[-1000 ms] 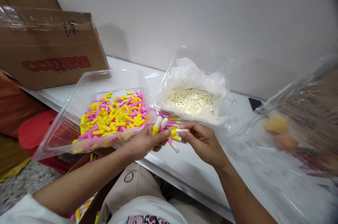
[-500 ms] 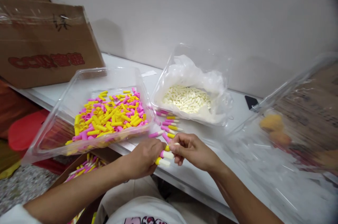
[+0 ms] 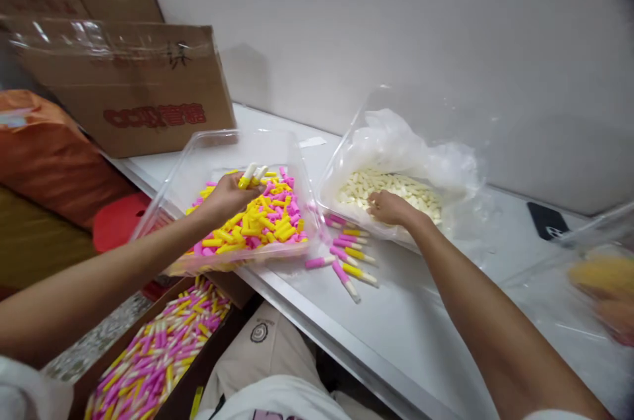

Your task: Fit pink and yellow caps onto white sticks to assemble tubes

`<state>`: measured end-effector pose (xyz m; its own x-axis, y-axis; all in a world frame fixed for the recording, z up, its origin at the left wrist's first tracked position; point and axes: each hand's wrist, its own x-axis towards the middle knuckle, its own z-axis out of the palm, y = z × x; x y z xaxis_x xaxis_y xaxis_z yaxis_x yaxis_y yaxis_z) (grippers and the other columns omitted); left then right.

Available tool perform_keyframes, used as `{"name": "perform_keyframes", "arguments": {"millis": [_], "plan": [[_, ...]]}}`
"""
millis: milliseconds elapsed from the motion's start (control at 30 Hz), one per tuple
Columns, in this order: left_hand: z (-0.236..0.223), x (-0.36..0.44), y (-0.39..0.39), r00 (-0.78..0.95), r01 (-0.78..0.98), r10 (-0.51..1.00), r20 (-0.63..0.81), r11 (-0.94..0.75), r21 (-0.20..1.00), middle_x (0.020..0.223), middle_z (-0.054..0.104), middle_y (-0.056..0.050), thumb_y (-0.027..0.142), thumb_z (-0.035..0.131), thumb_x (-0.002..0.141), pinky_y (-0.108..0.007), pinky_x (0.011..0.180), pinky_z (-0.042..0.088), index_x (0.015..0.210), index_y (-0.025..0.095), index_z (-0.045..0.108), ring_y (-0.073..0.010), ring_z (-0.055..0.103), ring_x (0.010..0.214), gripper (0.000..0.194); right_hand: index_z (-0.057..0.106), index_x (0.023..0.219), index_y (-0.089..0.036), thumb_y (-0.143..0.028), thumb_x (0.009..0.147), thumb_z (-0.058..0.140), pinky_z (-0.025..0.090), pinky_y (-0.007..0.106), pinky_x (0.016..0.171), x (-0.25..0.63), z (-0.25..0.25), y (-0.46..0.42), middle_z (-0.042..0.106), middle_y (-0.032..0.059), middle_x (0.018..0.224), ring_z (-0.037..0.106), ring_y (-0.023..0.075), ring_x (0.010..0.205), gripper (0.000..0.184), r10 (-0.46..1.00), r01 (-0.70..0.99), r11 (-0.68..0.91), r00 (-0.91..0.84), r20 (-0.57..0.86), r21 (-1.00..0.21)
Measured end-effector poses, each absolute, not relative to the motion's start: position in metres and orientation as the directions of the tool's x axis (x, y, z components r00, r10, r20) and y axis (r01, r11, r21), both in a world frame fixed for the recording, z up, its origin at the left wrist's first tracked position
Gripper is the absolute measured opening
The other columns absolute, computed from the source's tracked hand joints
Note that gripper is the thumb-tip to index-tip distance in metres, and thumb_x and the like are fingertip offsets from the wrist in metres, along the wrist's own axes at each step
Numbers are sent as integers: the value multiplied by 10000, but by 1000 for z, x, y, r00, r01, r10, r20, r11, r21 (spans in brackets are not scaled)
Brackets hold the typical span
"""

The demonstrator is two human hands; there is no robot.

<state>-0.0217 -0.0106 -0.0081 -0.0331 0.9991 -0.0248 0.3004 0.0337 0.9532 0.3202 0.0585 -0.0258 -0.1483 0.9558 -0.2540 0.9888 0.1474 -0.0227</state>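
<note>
My left hand (image 3: 230,197) is closed around a few small tubes with white pieces (image 3: 253,174) sticking out of them; at least one tube is yellow. It hovers over the clear plastic tray (image 3: 171,185) of loose yellow and pink tubes (image 3: 247,225). To the right, my right hand (image 3: 390,207) reaches into a second clear tray, lined with a white plastic bag (image 3: 396,133). Its curled fingers touch the small cream-coloured pellets (image 3: 364,183); whether they grip one is hidden. Several filled pink and yellow tubes (image 3: 347,255) lie on the table between the trays.
Below the table edge, a cardboard box (image 3: 245,291) holds many filled tubes (image 3: 158,347). A large carton (image 3: 158,90) stands at the back left, near a red stool (image 3: 116,218). A black phone (image 3: 547,220) and clear plastic sheeting (image 3: 555,314) are on the right.
My hands, together in front of me before, have parted. The left moved over the tube tray with its tubes, the right into the pellets. The view has shifted left and down.
</note>
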Motion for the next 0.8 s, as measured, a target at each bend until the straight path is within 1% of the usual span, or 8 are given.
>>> {"name": "perform_keyframes", "arguments": {"millis": [67, 167, 333, 467, 533, 633, 733, 800], "plan": [[-11, -35, 8, -69, 396, 995, -74, 95, 913, 478, 416, 66, 314, 705, 624, -176, 352, 244, 724, 153, 540, -59, 344, 366, 252, 597, 1098, -128, -219, 797, 533, 393, 248, 667, 320, -30, 60, 646, 146, 1080, 602, 232, 935, 320, 948, 987, 163, -157, -278, -2], [-21, -38, 29, -31, 506, 990, -139, 135, 852, 460, 439, 58, 304, 687, 619, -188, 364, 241, 708, 143, 572, -63, 348, 356, 217, 579, 1117, -130, -223, 797, 528, 382, 245, 636, 321, -29, 56, 658, 142, 1027, 609, 224, 887, 337, 947, 987, 157, -144, -287, 22], [-48, -4, 48, 142, 605, 981, -132, 20, 796, 476, 489, 59, 234, 690, 559, -194, 430, 283, 628, 147, 587, -86, 434, 443, 152, 547, 1161, -140, -225, 799, 505, 382, 245, 656, 327, -35, 55, 663, 126, 1018, 605, 214, 874, 374, 957, 989, 145, -137, -254, 15], [-68, 18, 54, 162, 614, 977, -138, 10, 789, 410, 454, 64, 141, 704, 478, -204, 424, 254, 491, 155, 539, -94, 418, 431, 167, 542, 1172, -190, -267, 824, 474, 380, 232, 650, 334, -46, 58, 687, 72, 953, 604, 185, 816, 363, 963, 988, 154, -154, -219, -21], [-71, 19, 54, 154, 597, 979, -133, 15, 802, 405, 457, 57, 129, 688, 502, -203, 419, 255, 478, 156, 527, -93, 413, 421, 165, 593, 1087, -205, -272, 820, 477, 374, 229, 635, 336, -50, 59, 694, 50, 888, 598, 177, 771, 299, 965, 986, 165, -170, -200, -38], [-62, 9, 47, 138, 538, 982, -132, 38, 842, 485, 544, 27, 187, 657, 597, -199, 410, 296, 599, 152, 572, -98, 448, 418, 92, 642, 958, -202, -238, 810, 472, 375, 220, 640, 336, -51, 59, 687, 33, 821, 589, 159, 742, 229, 969, 978, 191, -202, -146, -82], [-39, -2, 33, 135, 431, 981, -137, 67, 900, 638, 640, -45, 253, 589, 702, -214, 413, 369, 728, 134, 579, -104, 500, 431, 122, 632, 1031, -176, -201, 829, 430, 395, 230, 702, 336, -45, 55, 669, 66, 909, 589, 163, 794, 287, 980, 977, 181, -189, -61, -116], [-22, -5, 18, 139, 260, 983, -117, 78, 962, 660, 645, -73, 262, 600, 710, -212, 410, 382, 747, 113, 582, -99, 503, 438, 154, 605, 1103, -146, -192, 854, 394, 401, 250, 775, 334, -35, 48, 630, 114, 1033, 577, 181, 895, 330, 986, 975, 163, -160, 35, -148]]}}
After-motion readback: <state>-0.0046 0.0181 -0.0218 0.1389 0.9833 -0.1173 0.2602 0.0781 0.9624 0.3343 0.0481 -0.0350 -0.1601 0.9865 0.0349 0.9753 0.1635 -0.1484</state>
